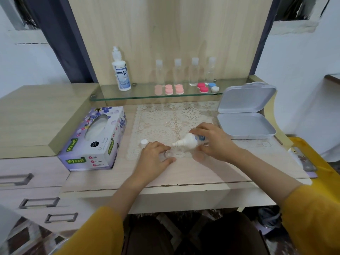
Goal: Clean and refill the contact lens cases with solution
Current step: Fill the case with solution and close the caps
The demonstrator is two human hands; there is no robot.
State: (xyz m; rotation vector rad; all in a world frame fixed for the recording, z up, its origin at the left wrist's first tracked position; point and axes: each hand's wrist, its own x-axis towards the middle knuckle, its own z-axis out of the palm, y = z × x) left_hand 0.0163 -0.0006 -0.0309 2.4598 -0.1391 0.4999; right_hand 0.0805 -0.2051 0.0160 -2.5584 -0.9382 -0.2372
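My left hand [153, 157] pins the small clear lens case [167, 154] to the surface [211, 172], fingers pinching it steady, while at three o'clock my right hand [211, 139], fingers wrapped, tips the white solution bottle [187, 140] nozzle-first toward it, presumably to fill.

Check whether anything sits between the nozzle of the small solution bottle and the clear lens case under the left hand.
Nothing visible does. The right hand tilts the small solution bottle, nozzle pointing at the clear lens case, which the left hand steadies on the lace mat; only open air lies between.
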